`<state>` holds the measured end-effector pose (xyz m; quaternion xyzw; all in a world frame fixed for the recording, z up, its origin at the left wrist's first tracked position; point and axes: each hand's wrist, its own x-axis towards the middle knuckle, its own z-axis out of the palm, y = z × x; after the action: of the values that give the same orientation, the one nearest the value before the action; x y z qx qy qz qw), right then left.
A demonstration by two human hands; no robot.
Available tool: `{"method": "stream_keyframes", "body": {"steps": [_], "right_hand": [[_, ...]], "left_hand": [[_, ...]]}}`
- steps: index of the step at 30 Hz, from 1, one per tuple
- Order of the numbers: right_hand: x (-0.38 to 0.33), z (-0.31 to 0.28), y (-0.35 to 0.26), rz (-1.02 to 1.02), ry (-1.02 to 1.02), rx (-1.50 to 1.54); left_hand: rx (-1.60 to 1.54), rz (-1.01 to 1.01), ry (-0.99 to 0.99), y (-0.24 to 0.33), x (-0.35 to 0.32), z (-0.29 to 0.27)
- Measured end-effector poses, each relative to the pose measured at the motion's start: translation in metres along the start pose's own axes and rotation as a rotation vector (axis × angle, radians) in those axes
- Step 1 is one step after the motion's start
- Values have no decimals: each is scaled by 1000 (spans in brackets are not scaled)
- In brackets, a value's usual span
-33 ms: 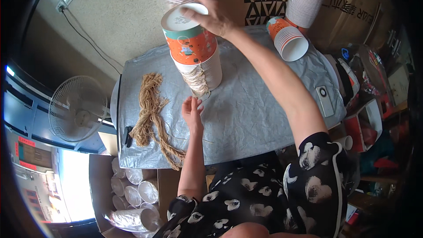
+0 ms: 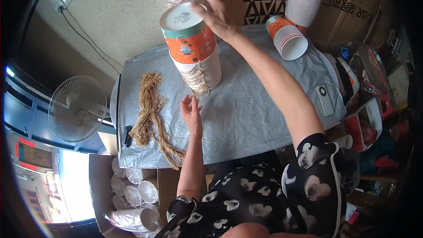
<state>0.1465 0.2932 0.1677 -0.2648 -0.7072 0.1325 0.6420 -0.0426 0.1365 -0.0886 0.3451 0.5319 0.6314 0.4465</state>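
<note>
A tall upside-down stack of paper buckets [image 2: 189, 48], orange with a teal band, stands at the far middle of the table. Pale strings [image 2: 194, 78] hang down its near side to the lower rims. My right hand [image 2: 218, 17] is beside the top bucket's white base, with its fingers spread; whether they touch the rim is unclear. Just below the ends of the strings is my left hand [image 2: 191, 113], its fingers apart and nothing visible in them. A bundle of tan twine [image 2: 147, 110] lies on the table, left of my left forearm.
A grey sheet [image 2: 246, 114] covers the table. At the back right, an orange paper bucket stack [image 2: 288, 39] lies on its side near a wrapped stack [image 2: 305, 0]. A phone [image 2: 324, 100] rests at the right edge. A fan [image 2: 78, 108] stands at left.
My right hand has shifted slightly right, off the middle of the bucket base. My left hand's pinched fingers have parted and dropped a little from the strings.
</note>
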Motion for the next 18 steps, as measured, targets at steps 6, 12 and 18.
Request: {"method": "stream_keyframes", "body": {"steps": [6,12,18], "right_hand": [[-193,-20,68,728,218,-89],[-310,1,84,790,110,-6],[-312,-1,77,590,3,-256]], "left_hand": [[490,656,-37,69,24,35],[504,878,-59,77,78,77],[176,844,-164,48,94,68]]}}
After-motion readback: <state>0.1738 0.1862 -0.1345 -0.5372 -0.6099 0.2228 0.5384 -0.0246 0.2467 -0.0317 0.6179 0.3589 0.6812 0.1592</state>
